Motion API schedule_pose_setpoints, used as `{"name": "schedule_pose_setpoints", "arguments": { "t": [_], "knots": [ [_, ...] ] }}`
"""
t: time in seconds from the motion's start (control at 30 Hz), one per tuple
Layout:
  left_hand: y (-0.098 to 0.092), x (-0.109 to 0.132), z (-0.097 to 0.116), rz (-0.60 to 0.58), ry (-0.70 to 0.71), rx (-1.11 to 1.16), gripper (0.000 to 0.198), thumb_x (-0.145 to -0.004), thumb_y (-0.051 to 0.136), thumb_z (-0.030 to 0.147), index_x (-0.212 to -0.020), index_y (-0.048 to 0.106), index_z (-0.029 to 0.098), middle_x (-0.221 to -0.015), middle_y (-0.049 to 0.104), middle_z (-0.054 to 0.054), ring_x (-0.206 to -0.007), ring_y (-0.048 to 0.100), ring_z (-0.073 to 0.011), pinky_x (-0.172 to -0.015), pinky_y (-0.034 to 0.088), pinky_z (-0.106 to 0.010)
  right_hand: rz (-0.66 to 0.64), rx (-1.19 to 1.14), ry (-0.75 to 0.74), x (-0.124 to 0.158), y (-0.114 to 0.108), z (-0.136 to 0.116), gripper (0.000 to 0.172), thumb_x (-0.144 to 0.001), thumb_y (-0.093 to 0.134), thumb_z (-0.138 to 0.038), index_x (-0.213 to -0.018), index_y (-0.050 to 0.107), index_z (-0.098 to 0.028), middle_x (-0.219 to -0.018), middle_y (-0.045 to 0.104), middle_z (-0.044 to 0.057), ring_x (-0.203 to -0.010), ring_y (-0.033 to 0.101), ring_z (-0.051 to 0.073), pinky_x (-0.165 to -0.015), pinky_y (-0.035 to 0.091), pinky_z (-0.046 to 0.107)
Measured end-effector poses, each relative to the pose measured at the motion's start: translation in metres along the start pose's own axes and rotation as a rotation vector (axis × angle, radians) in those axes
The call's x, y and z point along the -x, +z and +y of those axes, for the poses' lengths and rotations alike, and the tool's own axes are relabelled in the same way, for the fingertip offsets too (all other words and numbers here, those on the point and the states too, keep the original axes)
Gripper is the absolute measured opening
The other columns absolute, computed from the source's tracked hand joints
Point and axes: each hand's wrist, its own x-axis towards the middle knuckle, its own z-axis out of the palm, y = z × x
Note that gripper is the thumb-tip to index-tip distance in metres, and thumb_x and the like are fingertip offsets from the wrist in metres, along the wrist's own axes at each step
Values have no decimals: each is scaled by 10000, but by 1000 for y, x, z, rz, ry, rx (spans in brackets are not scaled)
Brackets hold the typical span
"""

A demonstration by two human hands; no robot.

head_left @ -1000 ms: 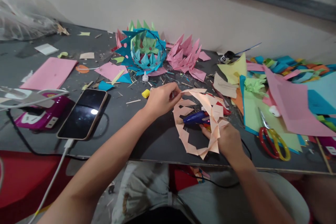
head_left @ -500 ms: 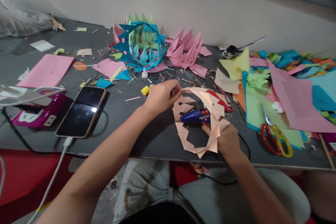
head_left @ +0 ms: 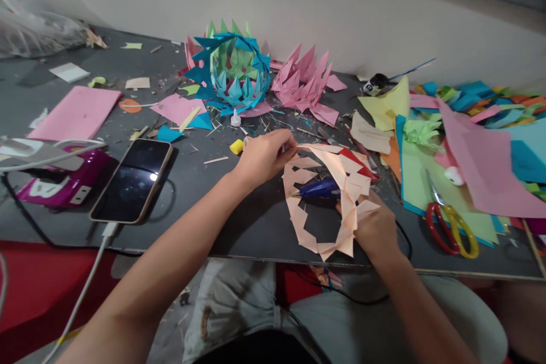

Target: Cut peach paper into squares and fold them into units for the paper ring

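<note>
1. Head view: left hand (head_left: 268, 154) pinches a peach paper ring (head_left: 349, 196) by the table's near edge (head_left: 249, 245).
2. Right hand (head_left: 377, 228), partly hidden, grips a blue glue gun (head_left: 319, 189).
3. Gluing seems underway; next calls for steady aim.

The phone (head_left: 132, 182) lies left of the paper ring (head_left: 348, 207), the scissors (head_left: 441, 203) right.

The ring (head_left: 350, 205) is showing peach, the glue gun (head_left: 319, 189) deep blue. One crown (head_left: 207, 91) is displaying blue, another crown (head_left: 301, 85) pink; the scissors (head_left: 449, 211) are pairing red with yellow; the table (head_left: 239, 222) is showing dark grey.
</note>
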Motion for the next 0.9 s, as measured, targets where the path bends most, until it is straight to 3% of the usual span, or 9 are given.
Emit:
{"name": "schedule_pose_setpoints", "arguments": {
  "t": [0.37, 0.53, 0.8, 0.9],
  "knots": [
    [2, 0, -2, 3, -1, -17, 98, -824, 521, 235, -745, 529, 178, -671, 557, 16, -579, 496, -86, -500, 327, -196, 38, 109, -37, -3, -9, 7, 158, -766, 392, -240, -834, 531, -209, -755, 589, 90, -708, 565, 240, -607, 431, 325],
    [2, 1, -2, 13, 6, -3, 95, -823, 518, 224, -742, 528, 175, -673, 559, 16, -580, 494, -82, -500, 325, -193, 87, 172, -60, -4, -11, 11, 133, -761, 371, -210, -754, 503, -201, -688, 561, 72, -639, 550, 213, -547, 393, 291],
    [2, 1, -2, 22, -7, -23, 111, -820, 530, 244, -731, 528, 177, -670, 561, 16, -574, 491, -83, -496, 316, -196, 187, 231, 34, 3, -7, 17, 163, -767, 419, -267, -883, 490, -178, -736, 591, 102, -705, 590, 258, -557, 413, 311],
    [1, 1, -1, 25, 2, -24, 112, -818, 535, 238, -727, 528, 173, -670, 562, 16, -576, 494, -83, -498, 314, -195, 160, 186, -33, 7, -8, 15, 185, -757, 456, -276, -909, 491, -177, -741, 600, 91, -706, 599, 249, -557, 423, 300]
  ]
}}
